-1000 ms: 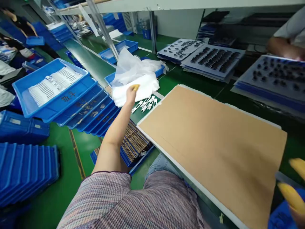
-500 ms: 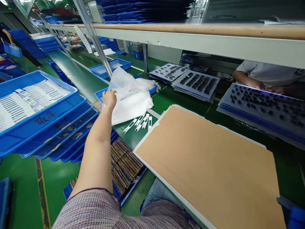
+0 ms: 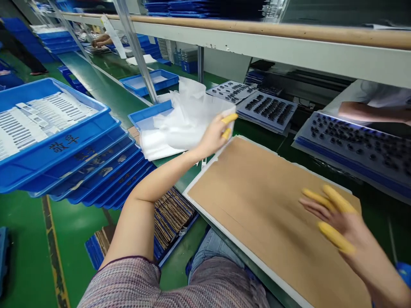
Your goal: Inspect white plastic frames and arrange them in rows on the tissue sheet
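Observation:
My left hand (image 3: pixel 215 133), with yellow finger cots, is closed on the edge of a thin white sheet (image 3: pixel 189 119). The crumpled sheet spreads over a blue tray (image 3: pixel 135 117) and the bench beside it. Over the right part of a brown cardboard sheet (image 3: pixel 257 192), my right hand (image 3: pixel 343 224) hovers empty, its fingers spread and also in yellow cots. White paper-like edges show under the cardboard. Small white slotted strips (image 3: pixel 204 163) lie mostly hidden behind my left forearm.
Stacked blue trays (image 3: pixel 61 141) with white strips stand at left. Below is a crate of brown cardboard dividers (image 3: pixel 173 214). Boards of small black parts (image 3: pixel 266 109) sit across the bench. A co-worker's arm (image 3: pixel 369 112) is at far right. A shelf beam (image 3: pixel 257 42) crosses above.
My left hand has swung right with the white sheet, drawing it toward the cardboard. My right hand has come into view over the cardboard. The view has shifted slightly.

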`<state>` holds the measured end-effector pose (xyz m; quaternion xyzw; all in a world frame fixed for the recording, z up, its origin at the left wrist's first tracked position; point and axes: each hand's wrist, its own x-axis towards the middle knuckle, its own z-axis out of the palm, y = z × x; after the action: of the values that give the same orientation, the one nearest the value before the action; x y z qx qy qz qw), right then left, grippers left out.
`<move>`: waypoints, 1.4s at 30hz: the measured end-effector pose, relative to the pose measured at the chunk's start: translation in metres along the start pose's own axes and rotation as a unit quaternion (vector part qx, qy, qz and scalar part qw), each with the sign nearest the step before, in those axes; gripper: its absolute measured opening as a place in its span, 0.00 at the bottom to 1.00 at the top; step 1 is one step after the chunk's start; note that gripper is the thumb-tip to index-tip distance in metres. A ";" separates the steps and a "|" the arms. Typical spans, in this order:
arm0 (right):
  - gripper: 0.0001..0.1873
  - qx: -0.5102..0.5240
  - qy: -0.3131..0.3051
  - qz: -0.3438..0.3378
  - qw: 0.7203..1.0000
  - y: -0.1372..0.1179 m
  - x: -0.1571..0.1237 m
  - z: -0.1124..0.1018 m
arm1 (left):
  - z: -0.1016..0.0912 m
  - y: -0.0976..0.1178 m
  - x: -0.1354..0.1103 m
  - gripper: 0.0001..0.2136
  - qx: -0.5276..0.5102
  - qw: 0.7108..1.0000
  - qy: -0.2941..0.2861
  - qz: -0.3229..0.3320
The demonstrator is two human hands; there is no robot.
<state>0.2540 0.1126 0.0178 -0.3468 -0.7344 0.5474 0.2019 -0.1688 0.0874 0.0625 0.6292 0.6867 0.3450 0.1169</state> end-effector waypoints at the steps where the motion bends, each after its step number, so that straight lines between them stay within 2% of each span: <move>1: 0.45 0.064 -0.037 -0.007 0.997 -0.014 0.014 0.016 | 0.017 0.026 0.005 0.24 -0.077 0.997 -0.022 0.010; 3: 0.60 0.154 -0.061 -0.026 0.986 -0.044 0.045 0.046 | 0.045 0.077 0.010 0.26 -0.216 0.972 -0.098 0.002; 4: 0.62 0.206 -0.065 -0.026 0.976 -0.057 0.059 0.059 | 0.054 0.100 0.011 0.27 -0.267 0.953 -0.144 -0.008; 5: 0.61 0.260 -0.057 -0.019 0.964 -0.067 0.070 0.067 | 0.060 0.119 0.012 0.28 -0.306 0.933 -0.187 -0.021; 7: 0.44 0.348 0.012 0.021 0.937 -0.077 0.080 0.071 | 0.061 0.143 0.013 0.28 -0.355 0.902 -0.240 -0.049; 9: 0.32 0.395 0.066 0.082 0.912 -0.075 0.076 0.061 | 0.058 0.151 0.017 0.24 -0.381 0.886 -0.255 -0.065; 10: 0.31 0.406 0.083 0.102 0.904 -0.072 0.070 0.053 | 0.057 0.150 0.020 0.21 -0.381 0.885 -0.258 -0.065; 13: 0.39 0.398 0.067 0.094 0.910 -0.062 0.056 0.035 | 0.066 0.150 0.028 0.18 -0.314 0.908 -0.275 -0.043; 16: 0.48 0.358 0.046 0.031 0.932 -0.059 0.059 0.035 | 0.082 0.173 0.038 0.28 -0.208 0.935 -0.285 -0.028; 19: 0.39 0.380 0.080 0.009 0.921 -0.060 0.066 0.042 | 0.089 0.206 0.054 0.41 -0.187 0.931 -0.311 -0.047; 22: 0.25 0.442 0.111 0.044 0.889 -0.057 0.061 0.038 | 0.086 0.220 0.067 0.43 -0.222 0.893 -0.388 -0.056; 24: 0.19 0.466 0.130 0.074 0.872 -0.047 0.049 0.028 | 0.083 0.209 0.065 0.36 -0.198 0.890 -0.409 0.026; 26: 0.16 0.469 0.140 0.121 0.863 -0.031 0.031 0.015 | 0.083 0.185 0.055 0.32 -0.094 0.901 -0.380 0.190; 27: 0.15 0.458 0.145 0.151 0.864 -0.020 0.020 0.008 | 0.084 0.168 0.048 0.32 -0.018 0.888 -0.363 0.280; 28: 0.15 0.438 0.148 0.186 0.867 -0.009 0.009 0.001 | 0.085 0.149 0.041 0.33 0.056 0.865 -0.359 0.347; 29: 0.16 0.408 0.152 0.221 0.873 0.003 -0.003 -0.006 | 0.087 0.129 0.034 0.32 0.111 0.829 -0.382 0.393; 30: 0.17 0.361 0.154 0.257 0.883 0.014 -0.015 -0.013 | 0.089 0.108 0.027 0.30 0.151 0.797 -0.419 0.408; 31: 0.19 0.299 0.154 0.287 0.897 0.025 -0.026 -0.019 | 0.090 0.088 0.020 0.29 0.178 0.787 -0.438 0.395; 33: 0.21 0.162 0.151 0.317 0.922 0.043 -0.048 -0.032 | 0.092 0.051 0.010 0.28 0.200 0.790 -0.453 0.362; 36: 0.25 0.015 0.165 0.319 0.933 0.069 -0.075 -0.047 | 0.090 0.014 0.001 0.26 0.210 0.803 -0.471 0.300; 39: 0.37 -0.096 0.210 0.290 0.929 0.098 -0.095 -0.049 | 0.087 0.000 0.002 0.24 0.207 0.833 -0.459 0.229; 42: 0.48 -0.142 0.222 0.255 0.930 0.115 -0.107 -0.044 | 0.089 0.003 0.004 0.21 0.191 0.871 -0.415 0.182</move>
<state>0.3896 0.0819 -0.0680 -0.6605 -0.6273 0.3795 0.1620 -0.1144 0.1198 -0.0002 0.8382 0.5010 -0.0707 0.2036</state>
